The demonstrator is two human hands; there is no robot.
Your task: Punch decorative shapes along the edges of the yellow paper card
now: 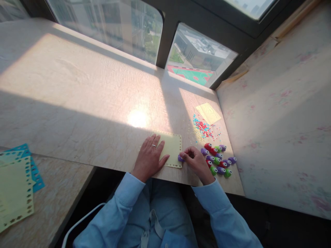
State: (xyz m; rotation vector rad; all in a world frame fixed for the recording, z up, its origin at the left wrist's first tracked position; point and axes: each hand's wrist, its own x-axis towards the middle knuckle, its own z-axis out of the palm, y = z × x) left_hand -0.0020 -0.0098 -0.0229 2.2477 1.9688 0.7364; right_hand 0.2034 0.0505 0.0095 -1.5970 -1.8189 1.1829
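Note:
A pale yellow sheet of paper (171, 146) with small shapes punched along its edges lies on the marble-patterned ledge. My left hand (150, 155), a ring on one finger, rests flat with fingers spread over the sheet's left part. At the sheet's right edge my right hand (195, 160) is closed on a small purple craft punch (180, 157); the fingers cover part of it. Just right of that hand stands a cluster of red, green and purple craft punches (217, 160).
Red, blue and yellow paper bits (203, 129) are scattered behind the punches, near another yellow paper (208, 113). Punched yellow sheets (15, 193) and a blue sheet (38, 177) lie far left. Windows (201, 55) border the ledge's back; a papered wall (279, 137) closes the right.

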